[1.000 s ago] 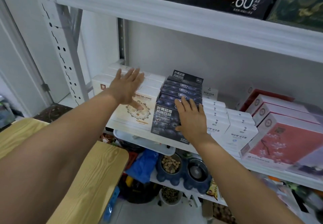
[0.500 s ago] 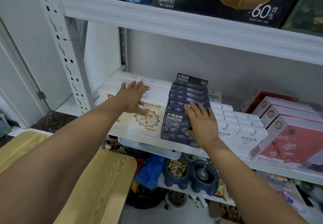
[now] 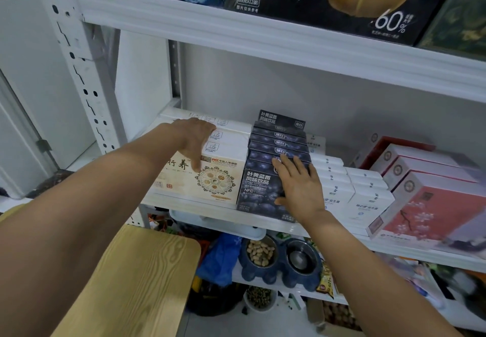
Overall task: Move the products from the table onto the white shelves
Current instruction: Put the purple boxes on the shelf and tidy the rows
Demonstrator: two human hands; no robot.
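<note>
- Hands both spread and released, grasping nothing, each laid against a box standing on the white shelf (image 3: 189, 206).
- Left of the dark blue row (image 3: 278, 143): left hand (image 3: 196, 139) draped over the top front edge of the cream box (image 3: 218, 183), fingers hanging loose down its printed face. Press straight back and evenly, to avoid skewing that box against the row.
- On the dark blue row itself: right hand (image 3: 299, 186) flat on the face of the front dark blue box (image 3: 259, 192), fingers straight. Push with the palm low and centred, sliding the whole file back together rather than tipping the front one.
- At the back of the dark blue row: rearmost box (image 3: 281, 119) sitting higher than the rest. Ease off before jamming it against the rear wall.
- Right of the dark blue row: small white boxes (image 3: 339, 190) touching it, pink boxes (image 3: 431, 205) beyond. Keep the right wrist from dragging across them.
- Below and left of the dark blue row: wooden table (image 3: 136, 279), only a corner in view.
</note>
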